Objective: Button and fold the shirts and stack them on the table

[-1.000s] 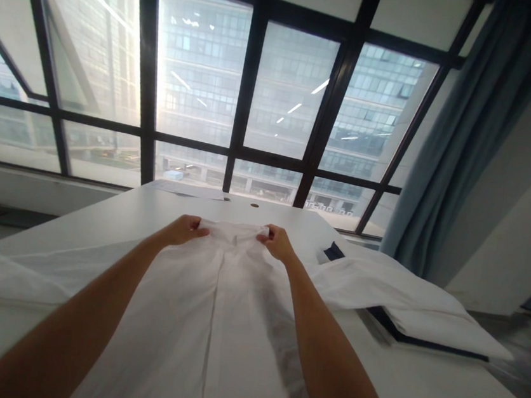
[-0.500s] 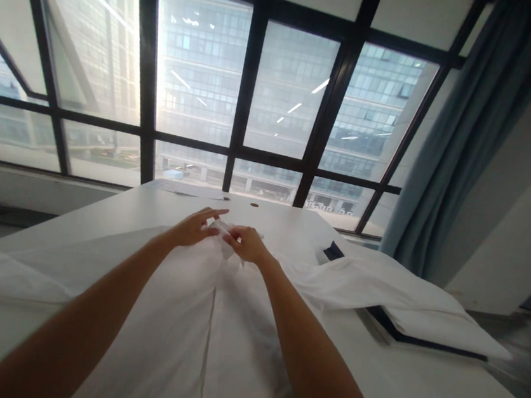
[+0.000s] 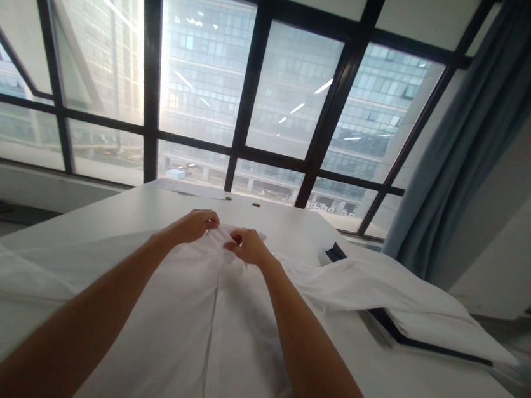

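A white long-sleeved shirt (image 3: 173, 335) lies spread on the white table, its front placket running up the middle toward me and its collar end at the far side. My left hand (image 3: 197, 224) pinches the left part of the collar (image 3: 221, 237). Just to its right, my right hand (image 3: 247, 245) has its fingers closed on the collar's other part. The collar cloth stretches between both hands. One sleeve (image 3: 12, 269) reaches out to the left, and the other sleeve (image 3: 381, 279) to the right. Fine details such as buttons are too blurred to make out.
The right sleeve drapes over a dark-edged flat object (image 3: 440, 348) on the table (image 3: 397, 393). Papers (image 3: 190, 188) and two round holes lie at the table's far edge. Behind stand black-framed windows (image 3: 204, 64), with a blue curtain (image 3: 457, 150) at right.
My left hand has closed its fingers on the collar, where they were spread before. The collar is now drawn flatter between my hands. My right hand has hardly moved.
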Demonstrator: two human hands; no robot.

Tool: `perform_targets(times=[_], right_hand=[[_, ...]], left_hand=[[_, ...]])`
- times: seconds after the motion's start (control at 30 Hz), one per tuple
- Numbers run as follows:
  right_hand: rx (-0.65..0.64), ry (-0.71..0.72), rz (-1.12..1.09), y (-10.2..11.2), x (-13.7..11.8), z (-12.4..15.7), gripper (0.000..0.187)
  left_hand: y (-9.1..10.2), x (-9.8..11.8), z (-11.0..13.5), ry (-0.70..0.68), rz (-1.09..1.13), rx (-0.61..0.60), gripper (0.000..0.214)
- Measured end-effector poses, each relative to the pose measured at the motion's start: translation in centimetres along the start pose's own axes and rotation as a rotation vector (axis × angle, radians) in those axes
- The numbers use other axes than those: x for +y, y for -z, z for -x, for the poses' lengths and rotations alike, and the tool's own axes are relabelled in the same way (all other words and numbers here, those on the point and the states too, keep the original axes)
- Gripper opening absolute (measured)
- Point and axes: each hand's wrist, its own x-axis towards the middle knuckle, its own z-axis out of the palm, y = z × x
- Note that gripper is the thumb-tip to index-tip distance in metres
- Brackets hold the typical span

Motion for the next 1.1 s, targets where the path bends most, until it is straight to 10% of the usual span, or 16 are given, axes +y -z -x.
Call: perform_targets(times=[0.27,0.47,0.67,0.83,0.93,1.1], right_hand=[[0.168,-0.050,0.177,3.2,5.2,2.2,0.034],[0.158,-0.135,0.002,2.1,8.1,2.7,0.007],[0.209,-0.239,-0.160,1.9,8.7,1.0,0.032],[0.316,-0.320,0.238,1.7,6.7,-2.0,0.040],[0.182,-0.450,0.497,0.1,4.8,-1.8,0.046],[-0.212,-0.526,0.524,-1.3,4.1,2.9,0.048]], left_hand=[[0.1,-1.0,0.1,0.129,0.042,0.135,0.024],[-1.1,-3.2,1.0,0.190,0.214,0.001,0.047],[-1.5,-5.0,0.2,0.333,-0.032,-0.098,0.024],[-2.5,-3.5,-3.5,0.460,-0.316,0.033,0.041],[-3.8,-2.4,-3.1,0.572,-0.526,-0.020,0.051],[-4.7,-3.7,3.4,0.558,-0.443,-0.450,0.057]])
